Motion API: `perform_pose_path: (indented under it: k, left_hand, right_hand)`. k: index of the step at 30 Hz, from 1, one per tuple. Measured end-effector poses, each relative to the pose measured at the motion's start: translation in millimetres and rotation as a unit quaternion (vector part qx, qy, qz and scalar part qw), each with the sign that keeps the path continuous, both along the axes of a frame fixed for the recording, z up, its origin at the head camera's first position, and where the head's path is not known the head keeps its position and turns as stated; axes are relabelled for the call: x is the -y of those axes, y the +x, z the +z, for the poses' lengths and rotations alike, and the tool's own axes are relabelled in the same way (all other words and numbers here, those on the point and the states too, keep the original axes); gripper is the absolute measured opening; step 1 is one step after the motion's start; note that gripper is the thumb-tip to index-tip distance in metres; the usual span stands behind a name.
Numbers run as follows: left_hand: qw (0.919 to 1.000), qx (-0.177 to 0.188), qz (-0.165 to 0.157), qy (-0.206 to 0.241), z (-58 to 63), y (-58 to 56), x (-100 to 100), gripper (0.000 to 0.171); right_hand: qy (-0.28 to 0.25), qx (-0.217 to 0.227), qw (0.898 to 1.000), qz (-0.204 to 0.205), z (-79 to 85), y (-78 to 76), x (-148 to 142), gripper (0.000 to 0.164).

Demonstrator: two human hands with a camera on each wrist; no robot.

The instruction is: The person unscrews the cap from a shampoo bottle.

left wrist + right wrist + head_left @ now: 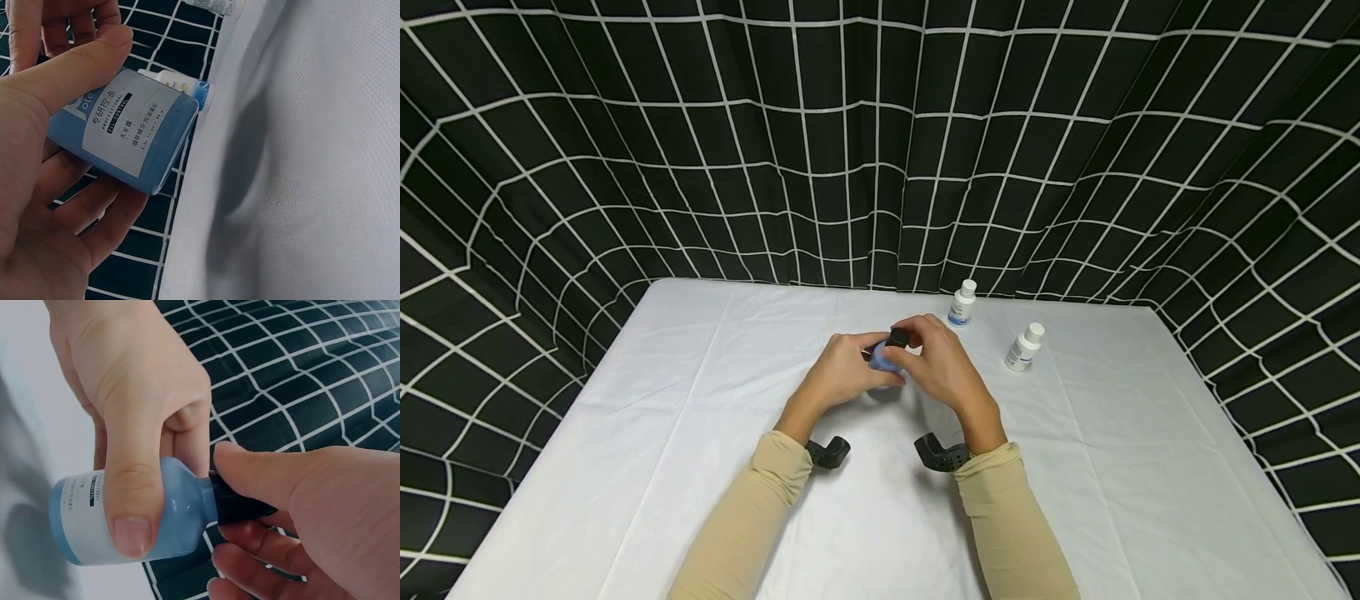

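Observation:
Above the middle of the table, my left hand (842, 367) grips a small blue shampoo bottle (881, 359), its thumb across the front label and its fingers behind. In the left wrist view the bottle (134, 128) shows a pale label reading "oil control". My right hand (946, 362) pinches the black cap (898, 337) between thumb and fingers. The right wrist view shows the thumb on top of the cap (234, 501), which sits on the bottle's neck. The bottle is tilted and held over the cloth.
Two small white bottles with white caps stand on the table's right half: one with a blue-patterned label (961, 304) near the back edge, the other (1024, 347) nearer and further right. A white cloth (700, 467) covers the table. A black grid-patterned curtain (820, 150) surrounds the back and sides.

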State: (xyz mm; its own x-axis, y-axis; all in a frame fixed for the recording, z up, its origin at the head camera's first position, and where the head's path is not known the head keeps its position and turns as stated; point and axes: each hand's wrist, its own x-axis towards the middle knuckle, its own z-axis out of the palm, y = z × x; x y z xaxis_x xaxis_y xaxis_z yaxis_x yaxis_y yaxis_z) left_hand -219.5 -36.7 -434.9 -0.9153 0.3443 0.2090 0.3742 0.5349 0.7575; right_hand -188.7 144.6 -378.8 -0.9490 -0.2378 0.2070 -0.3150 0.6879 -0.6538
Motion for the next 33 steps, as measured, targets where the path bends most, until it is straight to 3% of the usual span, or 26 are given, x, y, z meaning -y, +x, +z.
perform_pose_path:
  k: [8, 19, 26, 33]
  left_hand:
    - [0.9997, 0.025, 0.001, 0.0, 1.3, 0.3, 2.4, 0.059]
    - [0.9974, 0.031, 0.041, 0.051, 9.3, -6.2, 13.2, 0.062]
    - [0.9908, -0.007, 0.08, 0.109, 14.9, -8.9, 24.2, 0.062]
    - [0.9799, -0.044, 0.122, 0.152, 20.0, -12.2, 33.3, 0.064]
  right_hand:
    - [-0.013, -0.023, 1.0, 0.016, 4.7, 2.9, 0.3, 0.038]
    - [-0.116, -0.113, 0.986, -0.035, 8.4, 1.9, 1.3, 0.032]
    - [-0.167, -0.085, 0.982, -0.015, 8.9, 0.7, 10.2, 0.037]
    - [-0.168, -0.067, 0.983, -0.018, 4.3, -2.4, 17.7, 0.043]
